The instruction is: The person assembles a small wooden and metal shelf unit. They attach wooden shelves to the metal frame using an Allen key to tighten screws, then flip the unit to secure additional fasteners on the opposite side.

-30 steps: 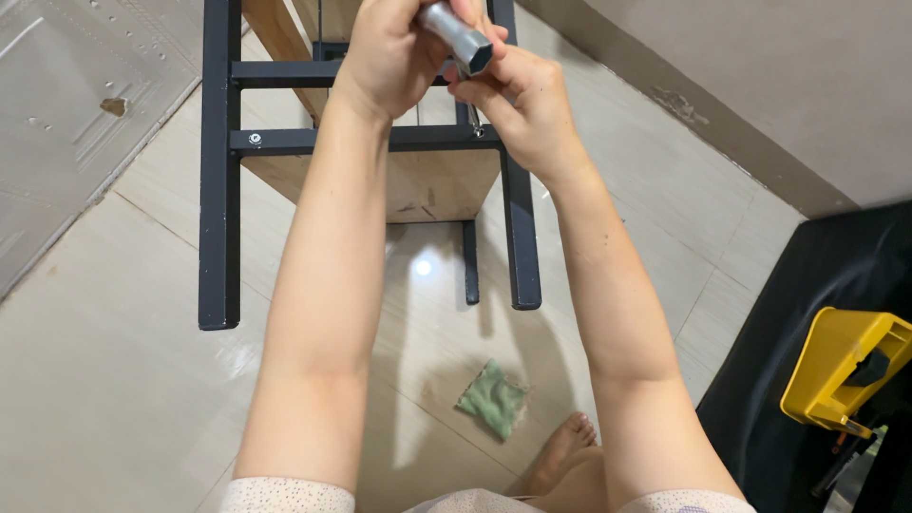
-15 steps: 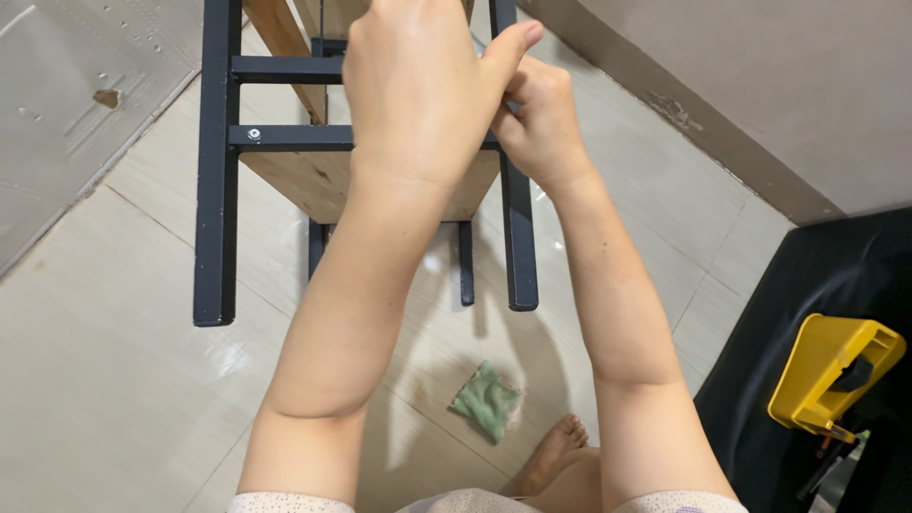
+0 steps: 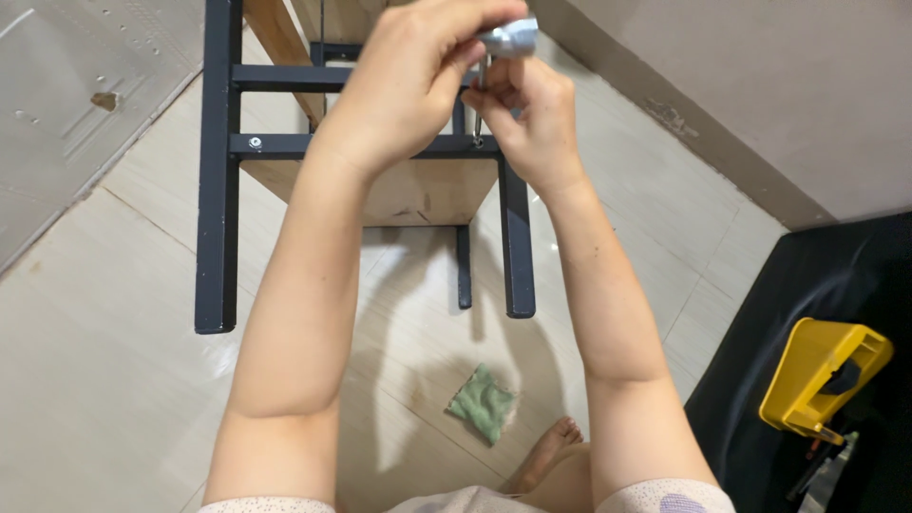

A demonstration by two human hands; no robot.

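My left hand [image 3: 408, 85] grips the silver handle of a screwdriver-like tool [image 3: 511, 36] near the top of the view. The tool's thin shaft runs down to a screw on the dark crossbar of a black metal frame [image 3: 217, 190] with wooden panels [image 3: 418, 195]. Fingers of my right hand [image 3: 532, 114] pinch the shaft just above the crossbar. A second screw head [image 3: 255, 143] shows on the same bar at the left.
A crumpled green cloth [image 3: 483, 404] lies on the tiled floor near my bare foot [image 3: 549, 451]. At the right a yellow plastic case [image 3: 822, 380] rests on a black mat [image 3: 807, 285]. A wall runs along the upper right.
My left hand has shifted from covering the tool to gripping its handle from the left, so the silver handle shows again. My right hand stays at the crossbar.
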